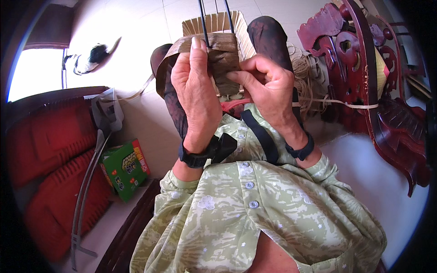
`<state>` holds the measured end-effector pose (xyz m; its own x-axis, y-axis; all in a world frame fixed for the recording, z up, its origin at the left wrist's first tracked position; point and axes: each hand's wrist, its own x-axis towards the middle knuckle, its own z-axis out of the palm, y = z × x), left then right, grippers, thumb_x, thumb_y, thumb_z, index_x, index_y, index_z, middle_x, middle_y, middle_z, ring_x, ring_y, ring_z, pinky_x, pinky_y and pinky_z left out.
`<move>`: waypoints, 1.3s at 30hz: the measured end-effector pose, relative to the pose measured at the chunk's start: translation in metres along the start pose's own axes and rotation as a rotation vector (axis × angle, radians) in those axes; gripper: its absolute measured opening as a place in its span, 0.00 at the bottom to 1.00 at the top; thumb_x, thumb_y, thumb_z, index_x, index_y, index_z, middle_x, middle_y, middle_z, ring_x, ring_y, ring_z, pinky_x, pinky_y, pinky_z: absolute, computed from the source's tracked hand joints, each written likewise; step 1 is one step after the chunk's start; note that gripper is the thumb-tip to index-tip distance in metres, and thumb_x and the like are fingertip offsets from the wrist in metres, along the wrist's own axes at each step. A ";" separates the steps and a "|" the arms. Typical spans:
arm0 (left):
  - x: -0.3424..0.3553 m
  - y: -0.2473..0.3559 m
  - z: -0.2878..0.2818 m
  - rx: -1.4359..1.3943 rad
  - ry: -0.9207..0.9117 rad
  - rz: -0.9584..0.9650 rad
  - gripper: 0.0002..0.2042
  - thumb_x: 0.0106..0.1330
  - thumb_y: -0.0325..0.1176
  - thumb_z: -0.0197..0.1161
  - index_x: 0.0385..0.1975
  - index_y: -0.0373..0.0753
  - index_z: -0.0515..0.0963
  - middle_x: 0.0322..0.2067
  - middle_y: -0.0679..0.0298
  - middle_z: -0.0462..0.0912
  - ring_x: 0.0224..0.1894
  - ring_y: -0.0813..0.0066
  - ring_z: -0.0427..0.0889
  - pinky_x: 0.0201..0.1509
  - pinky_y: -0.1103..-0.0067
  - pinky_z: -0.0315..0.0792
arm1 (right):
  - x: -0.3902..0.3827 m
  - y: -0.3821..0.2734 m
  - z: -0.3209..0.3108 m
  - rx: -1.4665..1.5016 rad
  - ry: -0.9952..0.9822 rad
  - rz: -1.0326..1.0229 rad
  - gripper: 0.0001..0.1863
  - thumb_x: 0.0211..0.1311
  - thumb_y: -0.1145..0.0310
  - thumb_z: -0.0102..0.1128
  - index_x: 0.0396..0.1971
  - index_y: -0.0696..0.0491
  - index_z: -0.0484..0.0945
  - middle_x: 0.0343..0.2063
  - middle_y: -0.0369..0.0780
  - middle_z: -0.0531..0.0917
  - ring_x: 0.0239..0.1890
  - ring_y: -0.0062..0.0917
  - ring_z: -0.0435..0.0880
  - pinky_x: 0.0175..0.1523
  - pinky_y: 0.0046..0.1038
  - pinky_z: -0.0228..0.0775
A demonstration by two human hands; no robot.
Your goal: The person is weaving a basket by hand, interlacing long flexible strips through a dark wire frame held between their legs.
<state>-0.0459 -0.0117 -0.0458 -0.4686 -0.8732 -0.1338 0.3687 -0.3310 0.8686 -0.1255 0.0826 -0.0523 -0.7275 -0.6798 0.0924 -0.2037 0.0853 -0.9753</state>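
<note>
A wide brown fibrous strip (222,46), bent into a flap at its left, lies over a cream slatted or wrapped frame (195,25) between my knees. My left hand (195,91) grips the strip with its thumb on top, beside dark upright rods (203,22). My right hand (268,86) pinches the strip's right side, thumb pressed against it. Beneath both hands a red piece (233,105) partly shows, its form unclear. The lower part of the frame is mostly hidden by my hands and the strip.
Coils of pale cord (302,75) lie right, beside carved dark-red wooden furniture (346,54) with a pale band across it. At left are red ridged pieces (50,141), a green box (125,168) and bent grey strips (84,182). A black-and-white bundle (93,59) lies upper left.
</note>
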 end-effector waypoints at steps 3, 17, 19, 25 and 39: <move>0.002 -0.001 0.000 -0.062 -0.007 0.066 0.08 0.66 0.34 0.58 0.25 0.43 0.75 0.21 0.76 0.74 0.21 0.94 0.67 0.23 0.91 0.59 | 0.002 -0.003 -0.002 -0.023 -0.044 0.031 0.08 0.50 0.72 0.69 0.23 0.59 0.78 0.18 0.38 0.80 0.19 0.17 0.76 0.25 0.20 0.67; -0.001 -0.001 -0.008 0.224 0.078 0.232 0.13 0.67 0.38 0.58 0.25 0.35 0.78 0.25 0.65 0.81 0.27 0.83 0.77 0.33 0.86 0.70 | 0.006 -0.015 -0.007 0.093 -0.050 -0.039 0.11 0.61 0.65 0.62 0.27 0.58 0.77 0.12 0.28 0.71 0.15 0.07 0.63 0.18 0.15 0.53; -0.001 0.000 -0.008 0.219 0.072 0.244 0.14 0.67 0.38 0.58 0.25 0.34 0.79 0.25 0.65 0.81 0.26 0.84 0.77 0.32 0.86 0.70 | 0.009 -0.018 -0.006 0.126 -0.021 0.002 0.11 0.61 0.65 0.62 0.27 0.58 0.77 0.12 0.27 0.71 0.15 0.07 0.64 0.18 0.15 0.53; 0.003 0.002 -0.005 0.308 0.105 0.423 0.12 0.67 0.32 0.58 0.22 0.32 0.78 0.18 0.70 0.77 0.20 0.88 0.70 0.23 0.86 0.63 | 0.022 -0.025 -0.004 0.090 -0.074 0.066 0.11 0.60 0.67 0.63 0.23 0.56 0.74 0.12 0.30 0.72 0.14 0.10 0.67 0.19 0.18 0.58; 0.023 0.059 0.027 1.132 -0.230 1.332 0.06 0.55 0.34 0.66 0.24 0.38 0.81 0.19 0.58 0.79 0.21 0.62 0.78 0.26 0.77 0.70 | 0.060 -0.023 0.009 -0.635 0.295 -0.943 0.12 0.46 0.64 0.66 0.28 0.52 0.74 0.23 0.38 0.70 0.23 0.32 0.76 0.25 0.29 0.68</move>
<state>-0.0565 -0.0421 0.0151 -0.4706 -0.2219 0.8540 -0.0807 0.9746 0.2088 -0.1588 0.0334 -0.0261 -0.2205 -0.4800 0.8491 -0.9726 0.0430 -0.2283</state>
